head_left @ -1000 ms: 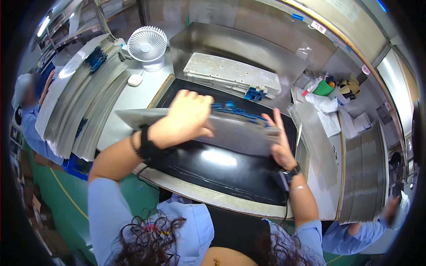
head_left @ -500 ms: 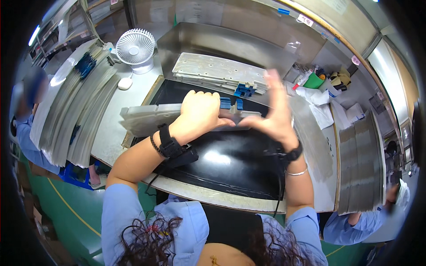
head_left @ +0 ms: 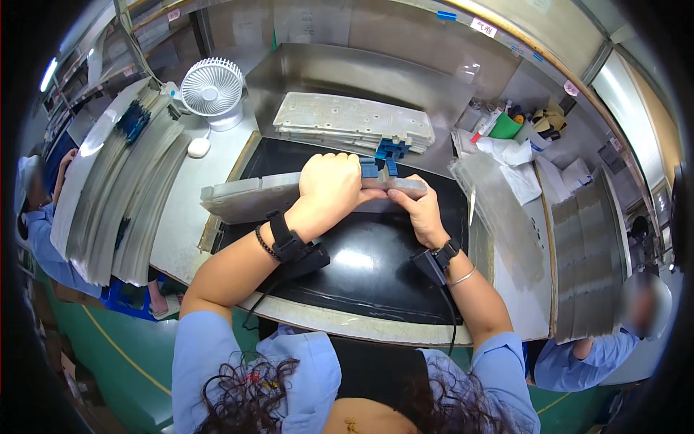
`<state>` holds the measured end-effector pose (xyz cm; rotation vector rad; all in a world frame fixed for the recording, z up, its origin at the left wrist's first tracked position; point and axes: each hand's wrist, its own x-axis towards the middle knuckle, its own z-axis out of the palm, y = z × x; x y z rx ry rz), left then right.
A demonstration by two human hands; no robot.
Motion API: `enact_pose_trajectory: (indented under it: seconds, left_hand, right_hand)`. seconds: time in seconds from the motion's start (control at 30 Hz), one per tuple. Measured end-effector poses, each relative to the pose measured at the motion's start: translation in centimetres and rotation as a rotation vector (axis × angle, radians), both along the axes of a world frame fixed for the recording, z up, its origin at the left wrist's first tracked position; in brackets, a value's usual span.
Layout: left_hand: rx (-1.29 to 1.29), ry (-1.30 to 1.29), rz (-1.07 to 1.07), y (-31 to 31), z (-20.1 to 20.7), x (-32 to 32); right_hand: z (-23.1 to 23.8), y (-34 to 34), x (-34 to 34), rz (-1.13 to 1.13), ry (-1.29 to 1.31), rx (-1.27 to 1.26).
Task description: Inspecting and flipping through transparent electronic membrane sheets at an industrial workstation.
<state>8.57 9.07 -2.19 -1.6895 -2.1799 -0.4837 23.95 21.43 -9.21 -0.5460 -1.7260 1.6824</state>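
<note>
Over the black mat (head_left: pixel 347 289), a long flat pale-grey panel (head_left: pixel 249 195) is held tilted on its edge. My left hand (head_left: pixel 331 186) wraps over its middle, fingers curled behind and thumb in front. At the panel's right end, my right hand (head_left: pixel 421 210) grips it, thumb on the near face; the tips of its other fingers are partly hidden. Blue pieces (head_left: pixel 369 168) sit on the upper edge between my hands. Just behind lies a stack of similar pale panels (head_left: pixel 347 112), with a blue part (head_left: pixel 392 150) at its front right corner.
A white fan (head_left: pixel 212 90) and a small white device (head_left: pixel 199 147) stand at the left, beside tall rows of panels (head_left: pixel 130 188). More panels (head_left: pixel 499 210) lie at the right, near white bags (head_left: pixel 517 163) and another stack (head_left: pixel 596 253). Co-workers sit at both sides.
My right hand, raised and blurred before, has come down and closed on the panel's right end. My left hand keeps its hold. The view has shifted slightly.
</note>
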Motion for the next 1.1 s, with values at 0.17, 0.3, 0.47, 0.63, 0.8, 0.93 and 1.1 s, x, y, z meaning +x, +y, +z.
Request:
enact_pose_trajectory:
  seconds: [0.17, 0.3, 0.47, 0.63, 0.8, 0.93, 1.1]
  left_hand:
    - [0.224, 0.269, -0.088, 0.0, 0.0, -0.6]
    - [0.152, 0.179, -0.047, 0.1, -0.5, -0.5]
    - [0.044, 0.088, -0.058, 0.0, 0.1, -0.4]
    - [0.031, 0.051, -0.081, -0.2, 0.3, -0.2]
    - [-0.019, 0.046, -0.068, -0.2, 0.6, -0.1]
    - [-0.024, 0.039, -0.059, -0.1, 0.7, -0.1]
    - [0.0, 0.056, -0.065, 0.0, 0.6, -0.3]
  right_hand:
    - [0.4, 0.0, 0.6, 0.021, -0.023, 0.02]
    - [2.3, 0.1, 1.3, 0.076, 0.003, 0.01]
    - [3.8, 1.4, 2.5, 0.029, 0.01, 0.272]
    - [5.3, 0.5, 2.2, -0.067, -0.13, 0.865]
    - [4.8, 0.0, 1.6, -0.172, -0.099, 1.092]
    - [4.6, -0.1, 1.4, -0.208, -0.062, 1.106]
    - [5.4, 0.0, 2.0, -0.139, -0.092, 0.898]
